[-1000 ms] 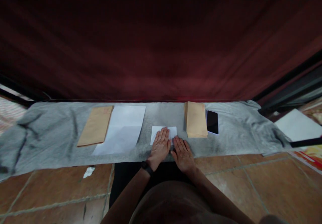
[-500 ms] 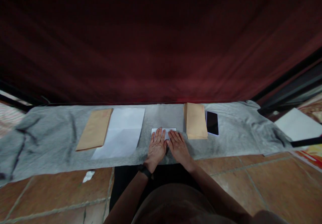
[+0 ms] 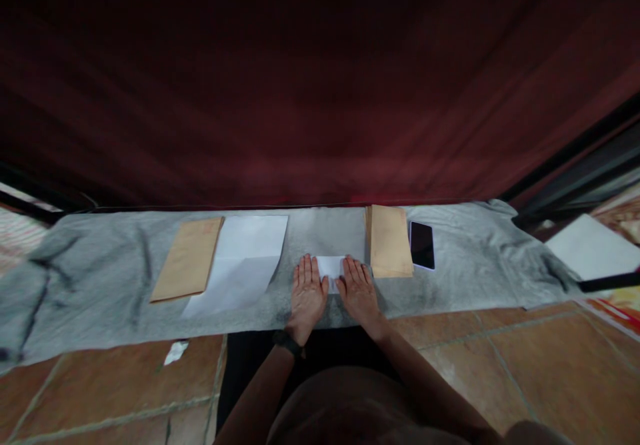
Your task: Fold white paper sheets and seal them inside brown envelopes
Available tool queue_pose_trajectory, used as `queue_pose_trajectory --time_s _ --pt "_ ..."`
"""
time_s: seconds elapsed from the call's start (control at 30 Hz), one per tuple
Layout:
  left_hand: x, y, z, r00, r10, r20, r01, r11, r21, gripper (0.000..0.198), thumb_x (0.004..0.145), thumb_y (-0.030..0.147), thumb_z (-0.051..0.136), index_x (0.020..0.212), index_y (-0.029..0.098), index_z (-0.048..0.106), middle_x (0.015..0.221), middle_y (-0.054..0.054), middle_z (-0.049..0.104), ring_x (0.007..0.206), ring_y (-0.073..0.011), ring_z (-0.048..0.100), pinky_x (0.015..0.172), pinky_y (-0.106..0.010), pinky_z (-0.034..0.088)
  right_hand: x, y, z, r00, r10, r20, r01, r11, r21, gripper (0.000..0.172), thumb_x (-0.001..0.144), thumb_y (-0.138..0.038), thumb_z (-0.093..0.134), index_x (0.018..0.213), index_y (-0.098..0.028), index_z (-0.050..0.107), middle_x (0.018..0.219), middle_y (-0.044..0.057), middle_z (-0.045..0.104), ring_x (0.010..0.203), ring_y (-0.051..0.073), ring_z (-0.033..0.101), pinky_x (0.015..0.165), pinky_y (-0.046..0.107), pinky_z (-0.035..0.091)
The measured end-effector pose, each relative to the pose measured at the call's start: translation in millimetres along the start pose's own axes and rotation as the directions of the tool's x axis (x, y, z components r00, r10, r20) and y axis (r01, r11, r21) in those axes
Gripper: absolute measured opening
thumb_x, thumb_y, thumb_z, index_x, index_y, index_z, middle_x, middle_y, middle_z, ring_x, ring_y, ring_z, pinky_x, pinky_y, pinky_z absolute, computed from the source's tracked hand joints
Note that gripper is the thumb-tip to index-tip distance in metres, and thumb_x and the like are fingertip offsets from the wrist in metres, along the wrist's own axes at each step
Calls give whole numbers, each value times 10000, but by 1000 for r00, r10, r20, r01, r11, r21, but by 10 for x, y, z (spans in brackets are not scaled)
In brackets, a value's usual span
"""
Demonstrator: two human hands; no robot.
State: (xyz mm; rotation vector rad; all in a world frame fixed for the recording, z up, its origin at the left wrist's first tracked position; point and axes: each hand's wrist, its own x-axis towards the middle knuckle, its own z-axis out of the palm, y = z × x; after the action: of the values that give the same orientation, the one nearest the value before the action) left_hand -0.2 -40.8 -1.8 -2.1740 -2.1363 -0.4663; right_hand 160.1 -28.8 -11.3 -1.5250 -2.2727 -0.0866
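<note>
A small piece of folded white paper lies on the grey cloth between my hands. My left hand is flat over its left end, fingers stretched forward. Over the right end lies my right hand, also flat with the fingers extended. The paper's middle shows between my thumbs, while its two ends are hidden under my palms and fingers. Just right of my right hand is a stack of brown envelopes. Left of my left hand lie larger white sheets with a crease across them.
A brown envelope pile overlaps the white sheets' left edge. A phone lies right of the envelope stack. The grey cloth covers the long narrow surface, and a dark red curtain hangs behind. A white scrap is on the tiled floor.
My hands have slid apart, left hand to the left and right hand slightly right. More of the folded paper's middle now shows between them.
</note>
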Motion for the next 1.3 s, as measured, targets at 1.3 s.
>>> queue_pose_trajectory --time_s 1.3 --pt "-33 6 -102 995 35 93 -38 999 28 772 954 573 487 1559 126 314 1647 -223 210 1522 -371 208 1209 -532 247 -141 198 -84 998 -62 30 59 995 81 578 1025 -208 326 1588 -108 245 1604 155 352 1476 268 341 1181 509 334"
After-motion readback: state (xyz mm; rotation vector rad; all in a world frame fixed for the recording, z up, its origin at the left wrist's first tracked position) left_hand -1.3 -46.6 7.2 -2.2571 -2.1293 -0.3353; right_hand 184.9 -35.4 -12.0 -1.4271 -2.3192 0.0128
